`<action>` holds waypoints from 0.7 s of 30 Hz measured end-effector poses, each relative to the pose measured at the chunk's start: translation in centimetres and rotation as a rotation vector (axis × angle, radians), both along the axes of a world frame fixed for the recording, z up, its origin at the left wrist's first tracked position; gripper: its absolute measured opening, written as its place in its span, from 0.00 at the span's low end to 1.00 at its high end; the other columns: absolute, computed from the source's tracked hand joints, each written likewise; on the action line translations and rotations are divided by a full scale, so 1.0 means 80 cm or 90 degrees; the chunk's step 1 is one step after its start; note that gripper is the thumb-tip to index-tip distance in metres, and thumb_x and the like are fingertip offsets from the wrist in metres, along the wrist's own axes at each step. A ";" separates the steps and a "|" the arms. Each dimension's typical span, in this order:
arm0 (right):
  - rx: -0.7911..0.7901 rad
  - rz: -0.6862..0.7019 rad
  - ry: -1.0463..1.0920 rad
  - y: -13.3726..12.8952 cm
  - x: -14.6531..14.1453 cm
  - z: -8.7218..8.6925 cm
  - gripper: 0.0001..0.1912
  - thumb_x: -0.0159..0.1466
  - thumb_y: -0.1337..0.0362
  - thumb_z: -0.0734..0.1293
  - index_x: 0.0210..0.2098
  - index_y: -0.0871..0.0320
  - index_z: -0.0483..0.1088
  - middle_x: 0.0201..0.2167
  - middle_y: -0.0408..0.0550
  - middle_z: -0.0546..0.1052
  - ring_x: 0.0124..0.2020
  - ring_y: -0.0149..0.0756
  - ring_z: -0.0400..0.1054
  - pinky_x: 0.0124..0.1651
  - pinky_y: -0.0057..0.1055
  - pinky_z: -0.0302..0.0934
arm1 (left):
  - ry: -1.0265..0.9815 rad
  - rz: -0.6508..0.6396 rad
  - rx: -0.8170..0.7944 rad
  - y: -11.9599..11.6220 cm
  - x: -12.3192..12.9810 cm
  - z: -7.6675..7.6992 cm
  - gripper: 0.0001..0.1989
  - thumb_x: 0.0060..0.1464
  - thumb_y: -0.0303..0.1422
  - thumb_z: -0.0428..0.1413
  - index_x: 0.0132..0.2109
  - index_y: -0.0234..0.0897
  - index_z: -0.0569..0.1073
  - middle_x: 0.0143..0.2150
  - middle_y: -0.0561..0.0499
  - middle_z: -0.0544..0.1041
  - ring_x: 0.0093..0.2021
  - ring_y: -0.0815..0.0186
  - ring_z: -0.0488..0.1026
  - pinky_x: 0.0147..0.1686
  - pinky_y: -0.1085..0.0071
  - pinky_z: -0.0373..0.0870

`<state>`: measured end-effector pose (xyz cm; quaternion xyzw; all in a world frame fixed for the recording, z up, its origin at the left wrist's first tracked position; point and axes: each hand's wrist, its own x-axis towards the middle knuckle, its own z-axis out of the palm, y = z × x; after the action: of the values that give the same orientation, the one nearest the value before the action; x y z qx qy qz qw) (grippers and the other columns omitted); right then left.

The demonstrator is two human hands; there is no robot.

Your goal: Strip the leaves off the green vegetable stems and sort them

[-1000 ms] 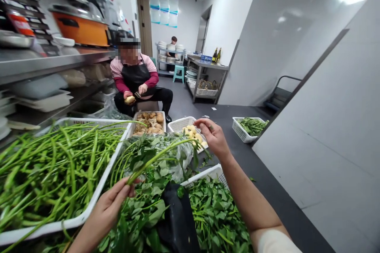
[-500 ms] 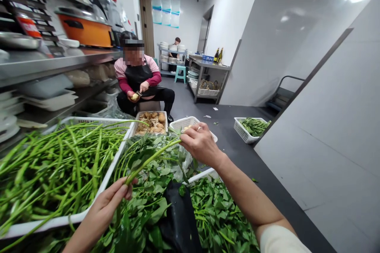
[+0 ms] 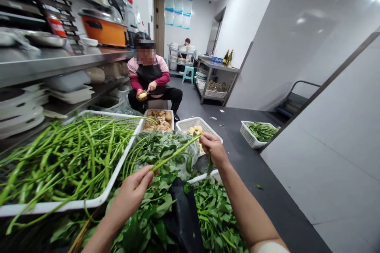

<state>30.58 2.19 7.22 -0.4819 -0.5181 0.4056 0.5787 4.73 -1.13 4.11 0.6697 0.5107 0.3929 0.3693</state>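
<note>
A long green vegetable stem (image 3: 178, 151) stretches between my two hands over the leafy greens. My left hand (image 3: 135, 187) pinches its lower end between thumb and fingers. At the upper end, my right hand (image 3: 214, 149) is closed on the same stem, and some leaves hang below its fingers. A white basket (image 3: 111, 189) to the left is piled with bare green stems (image 3: 77, 158). Below my hands lies a heap of leafy greens (image 3: 148, 213). Another pile of leaves (image 3: 218, 209) fills a white basket (image 3: 216, 174) on the right.
A seated person (image 3: 150, 71) ahead peels a potato (image 3: 142, 96) behind a crate of potatoes (image 3: 160, 121). Peeled pieces lie in a white basket (image 3: 212, 128). Metal shelves (image 3: 59, 63) line the left. A basket of green vegetables (image 3: 252, 138) stands by the right wall.
Both hands have moved right in view with the stem still held between them, the left also slightly up and the right slightly down. The whole scene has shifted right as the head turned.
</note>
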 end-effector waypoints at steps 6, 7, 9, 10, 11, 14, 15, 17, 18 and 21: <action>0.192 -0.195 -0.026 -0.002 0.039 0.030 0.15 0.59 0.55 0.63 0.22 0.56 0.60 0.16 0.36 0.57 0.15 0.24 0.48 0.17 0.21 0.45 | 0.026 0.069 0.003 0.004 -0.009 -0.019 0.25 0.45 0.51 0.49 0.37 0.37 0.79 0.33 0.48 0.81 0.34 0.57 0.75 0.34 0.68 0.72; 0.240 -0.163 -0.161 -0.008 0.034 0.036 0.12 0.60 0.56 0.63 0.24 0.57 0.64 0.20 0.39 0.62 0.18 0.25 0.55 0.20 0.22 0.50 | 0.039 0.061 -0.001 0.005 -0.011 -0.021 0.24 0.45 0.51 0.49 0.37 0.37 0.79 0.34 0.48 0.81 0.35 0.57 0.75 0.35 0.68 0.72; 0.301 -0.005 -0.480 -0.020 0.015 0.045 0.07 0.61 0.60 0.63 0.31 0.57 0.69 0.31 0.46 0.70 0.29 0.29 0.64 0.30 0.24 0.56 | 0.055 0.032 -0.004 0.006 -0.015 -0.020 0.24 0.45 0.51 0.49 0.38 0.38 0.78 0.34 0.48 0.81 0.36 0.56 0.75 0.35 0.67 0.72; 0.313 0.083 -0.623 -0.025 0.004 0.048 0.06 0.62 0.62 0.63 0.32 0.57 0.70 0.35 0.47 0.71 0.32 0.30 0.65 0.33 0.25 0.56 | 0.057 0.018 -0.006 0.006 -0.016 -0.017 0.24 0.45 0.51 0.49 0.38 0.38 0.78 0.35 0.48 0.81 0.36 0.56 0.75 0.36 0.67 0.72; 0.314 0.158 -0.736 -0.029 -0.007 0.049 0.06 0.62 0.63 0.62 0.32 0.58 0.70 0.35 0.48 0.72 0.32 0.30 0.65 0.33 0.25 0.55 | 0.054 0.012 -0.005 0.005 -0.017 -0.014 0.24 0.45 0.51 0.49 0.38 0.38 0.78 0.35 0.48 0.81 0.36 0.55 0.75 0.36 0.66 0.72; 0.289 0.235 -0.831 -0.029 -0.030 0.040 0.10 0.61 0.67 0.61 0.24 0.59 0.67 0.24 0.43 0.68 0.24 0.27 0.58 0.28 0.24 0.50 | 0.040 0.002 -0.012 0.000 -0.014 -0.004 0.24 0.45 0.52 0.50 0.37 0.38 0.78 0.35 0.47 0.80 0.36 0.56 0.74 0.36 0.67 0.70; 0.276 0.213 -0.772 -0.026 -0.033 0.032 0.11 0.59 0.67 0.60 0.21 0.59 0.64 0.21 0.41 0.65 0.22 0.26 0.56 0.27 0.24 0.49 | 0.035 -0.012 -0.024 -0.002 -0.012 -0.002 0.24 0.45 0.52 0.50 0.37 0.38 0.78 0.33 0.48 0.79 0.34 0.57 0.74 0.35 0.68 0.70; 0.222 0.100 -0.532 -0.017 -0.031 0.013 0.12 0.57 0.66 0.60 0.18 0.59 0.60 0.18 0.39 0.61 0.20 0.25 0.53 0.26 0.24 0.48 | 0.019 -0.046 -0.059 -0.007 -0.005 -0.001 0.23 0.46 0.52 0.49 0.35 0.38 0.77 0.28 0.49 0.77 0.29 0.60 0.71 0.31 0.69 0.68; 0.188 0.031 -0.404 -0.014 -0.026 0.001 0.12 0.56 0.65 0.59 0.18 0.58 0.59 0.17 0.38 0.59 0.19 0.25 0.51 0.25 0.23 0.47 | 0.002 -0.057 -0.079 -0.010 -0.001 -0.002 0.23 0.47 0.52 0.49 0.34 0.37 0.76 0.25 0.50 0.74 0.27 0.62 0.69 0.29 0.69 0.67; 0.035 -0.112 -0.169 -0.015 0.004 -0.040 0.14 0.58 0.59 0.54 0.19 0.57 0.58 0.14 0.36 0.55 0.15 0.25 0.44 0.19 0.22 0.44 | -0.077 -0.040 -0.135 -0.013 0.004 -0.004 0.24 0.44 0.54 0.50 0.29 0.36 0.74 0.19 0.54 0.67 0.23 0.66 0.63 0.25 0.71 0.62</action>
<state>30.87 0.98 4.02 -0.5585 -0.5568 0.2721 0.5514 5.05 -2.16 3.78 0.6174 0.5050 0.3650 0.4801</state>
